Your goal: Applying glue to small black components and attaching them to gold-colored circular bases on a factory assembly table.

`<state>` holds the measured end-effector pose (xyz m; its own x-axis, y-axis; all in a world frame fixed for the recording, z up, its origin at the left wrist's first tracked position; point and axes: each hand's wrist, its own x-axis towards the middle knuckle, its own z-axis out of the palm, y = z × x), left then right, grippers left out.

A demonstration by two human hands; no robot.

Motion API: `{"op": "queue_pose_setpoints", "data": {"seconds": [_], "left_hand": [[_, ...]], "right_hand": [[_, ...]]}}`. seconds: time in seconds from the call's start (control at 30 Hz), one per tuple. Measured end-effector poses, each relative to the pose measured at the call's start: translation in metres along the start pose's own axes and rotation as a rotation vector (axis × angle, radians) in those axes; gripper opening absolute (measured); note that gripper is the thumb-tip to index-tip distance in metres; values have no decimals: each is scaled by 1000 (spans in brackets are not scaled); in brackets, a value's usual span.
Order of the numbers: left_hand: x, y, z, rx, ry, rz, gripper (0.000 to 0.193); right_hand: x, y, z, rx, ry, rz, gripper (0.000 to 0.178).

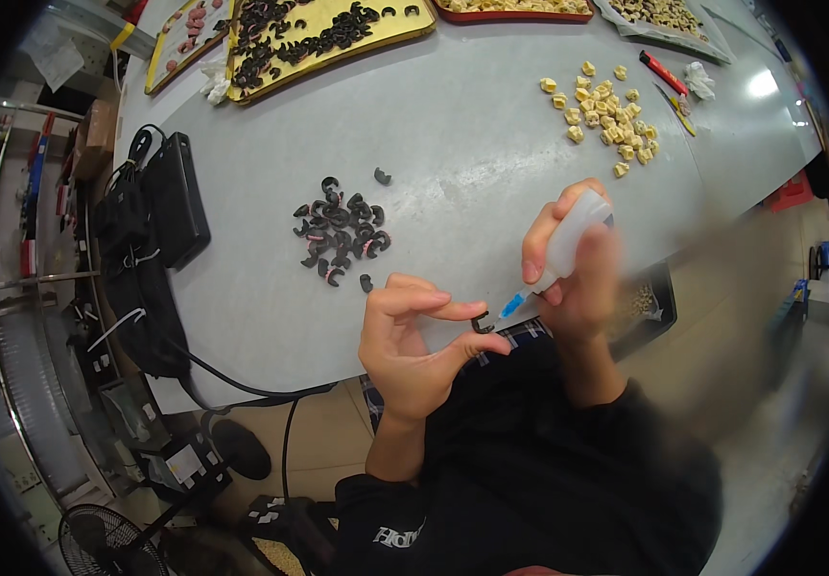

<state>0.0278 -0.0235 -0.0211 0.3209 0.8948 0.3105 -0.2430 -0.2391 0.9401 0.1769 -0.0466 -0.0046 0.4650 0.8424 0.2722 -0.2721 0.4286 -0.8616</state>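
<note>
Between thumb and forefinger of my left hand (pixel 405 346) is a small black C-shaped piece (pixel 481 324), its opening turned to the right. My right hand (pixel 587 293) is wrapped around a white squeeze bottle (pixel 573 235), tilted downward. The bottle's blue nozzle (pixel 512 305) points at the black piece, very close to it; whether they touch I cannot tell. Left of my hands lies a loose pile of similar black curved pieces (pixel 340 223), some showing pink. A cluster of small pale yellow pieces (pixel 609 120) lies farther off, to the right.
At the table's far side stand a yellow tray (pixel 376 43) of black pieces, a tray of pink pieces (pixel 170 62), and a red-rimmed tray (pixel 520 15). A red marker-like tube (pixel 662 72) and crumpled tissue (pixel 699 82) lie far right. A black box-shaped device (pixel 177 197) with cables sits at left.
</note>
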Motion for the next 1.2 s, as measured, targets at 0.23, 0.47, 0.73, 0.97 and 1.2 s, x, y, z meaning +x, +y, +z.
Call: {"op": "queue_pose_setpoints", "data": {"seconds": [0.23,0.47,0.73,0.97,1.2], "left_hand": [[0,0,-1,-2,-4,4,58],[0,0,0,29,-13,-10,58],[0,0,1,30,-17,-8,58],[1,1,-1,19,-3,-7,59],[3,2,0,-10,5,6,60]], "right_hand": [[1,1,-3,-13,13,-27,34],[0,3,-1,12,8,-46,33],[-1,3,0,-36,2,-64,31],[0,2,1,-56,19,-63,31],[1,0,-6,5,94,-31,35]]}}
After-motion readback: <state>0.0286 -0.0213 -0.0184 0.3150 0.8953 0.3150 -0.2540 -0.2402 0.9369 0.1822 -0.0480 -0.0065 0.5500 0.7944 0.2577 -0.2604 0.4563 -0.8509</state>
